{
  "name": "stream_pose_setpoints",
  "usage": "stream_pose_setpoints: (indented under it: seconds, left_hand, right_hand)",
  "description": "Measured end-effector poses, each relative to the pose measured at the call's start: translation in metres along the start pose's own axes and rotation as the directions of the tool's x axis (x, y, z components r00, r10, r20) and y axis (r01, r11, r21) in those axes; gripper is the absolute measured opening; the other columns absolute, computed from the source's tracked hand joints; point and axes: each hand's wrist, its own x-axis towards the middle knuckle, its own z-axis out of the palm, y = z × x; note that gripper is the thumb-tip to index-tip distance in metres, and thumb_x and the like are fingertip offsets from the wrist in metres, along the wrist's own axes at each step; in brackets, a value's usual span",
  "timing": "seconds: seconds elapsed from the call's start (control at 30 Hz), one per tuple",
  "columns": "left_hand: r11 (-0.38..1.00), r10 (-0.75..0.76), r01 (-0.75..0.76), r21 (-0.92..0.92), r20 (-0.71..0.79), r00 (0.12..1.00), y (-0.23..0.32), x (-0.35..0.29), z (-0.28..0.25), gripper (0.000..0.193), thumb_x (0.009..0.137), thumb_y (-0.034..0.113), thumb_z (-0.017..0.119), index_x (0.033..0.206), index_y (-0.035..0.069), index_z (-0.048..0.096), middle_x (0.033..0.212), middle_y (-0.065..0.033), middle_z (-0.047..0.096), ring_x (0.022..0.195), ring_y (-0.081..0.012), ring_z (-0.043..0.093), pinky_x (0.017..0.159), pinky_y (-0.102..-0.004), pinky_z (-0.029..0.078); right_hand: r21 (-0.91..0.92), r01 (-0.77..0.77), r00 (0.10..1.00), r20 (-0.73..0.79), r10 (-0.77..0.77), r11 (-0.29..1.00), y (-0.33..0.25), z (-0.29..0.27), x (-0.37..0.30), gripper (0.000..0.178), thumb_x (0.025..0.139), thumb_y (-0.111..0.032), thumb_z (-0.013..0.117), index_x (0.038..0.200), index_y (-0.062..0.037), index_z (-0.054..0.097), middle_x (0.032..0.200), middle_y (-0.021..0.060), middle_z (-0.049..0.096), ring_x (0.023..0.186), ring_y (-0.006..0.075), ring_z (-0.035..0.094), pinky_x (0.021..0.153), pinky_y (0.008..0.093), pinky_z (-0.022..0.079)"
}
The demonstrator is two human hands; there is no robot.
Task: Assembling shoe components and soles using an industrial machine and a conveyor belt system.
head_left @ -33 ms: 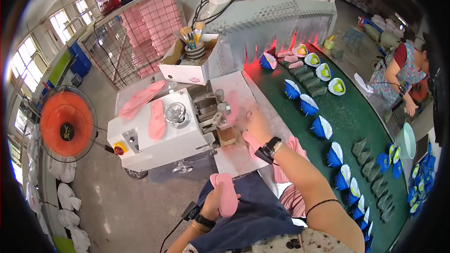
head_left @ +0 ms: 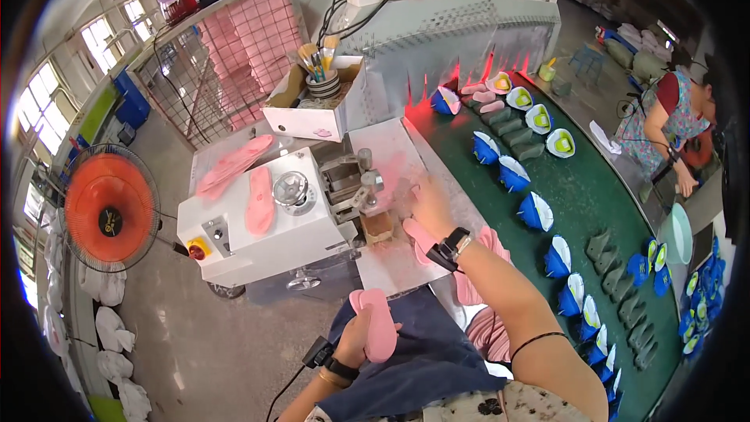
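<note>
My left hand is closed around pink insoles, held low over the dark apron; how many are stacked there I cannot tell. My right hand reaches to the roller head of a white bench machine. Its fingers are smeared by motion, and a blurred pink patch lies between them and the rollers, so a grip cannot be made out. Under the right wrist lies another pink insole. One insole rests on the machine top beside a round metal handwheel.
Pink insoles lie behind the machine, near a box with brushes. On the right, a green conveyor carries blue-and-white shoe uppers and dark foot-shaped pieces. An orange fan stands left. A co-worker is across the conveyor.
Hardly anything differs. The pink blur between my right fingers and the rollers looks fainter; my left hand stays where it was with the insoles.
</note>
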Motion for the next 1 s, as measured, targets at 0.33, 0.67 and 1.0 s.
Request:
stream_pose_setpoints:
  seconds: [0.33,0.67,1.0]
  left_hand:
    - [0.990,0.011,0.016,0.140,-0.192,0.981,0.004,0.050,0.007,0.032,0.100,0.030,0.049,0.111,0.002,0.061,0.095,-0.0017,0.065,0.084,-0.0139,0.063,0.073,-0.0272,0.052]
    - [0.821,-0.054,0.160,0.547,-0.204,0.977,0.025,0.115,0.024,0.050,0.097,0.045,0.050,0.114,-0.002,0.060,0.097,-0.0069,0.063,0.084,-0.0182,0.058,0.071,-0.0305,0.049]
    - [0.637,0.165,-0.217,0.740,0.144,0.976,0.034,0.096,0.019,0.040,0.098,0.033,0.049,0.114,-0.002,0.059,0.091,-0.0117,0.062,0.086,-0.0185,0.059,0.073,-0.0317,0.049]
  right_hand:
    - [0.598,-0.553,0.825,0.298,0.479,0.580,0.063,0.089,0.050,0.026,0.087,-0.024,0.063,0.082,0.0016,0.061,0.067,0.0166,0.063,0.064,0.0253,0.066,0.060,0.0393,0.050]
    - [0.599,-0.526,0.701,-0.097,0.707,0.604,0.327,-0.031,0.201,0.017,0.084,-0.007,0.060,0.096,0.0004,0.050,0.069,0.0124,0.061,0.046,0.0197,0.059,0.039,0.0318,0.049]
    - [0.680,-0.423,0.902,0.383,0.201,0.599,0.158,-0.028,0.155,0.021,0.092,-0.013,0.060,0.110,-0.0057,0.055,0.087,0.0004,0.060,0.076,0.0144,0.058,0.067,0.0303,0.049]
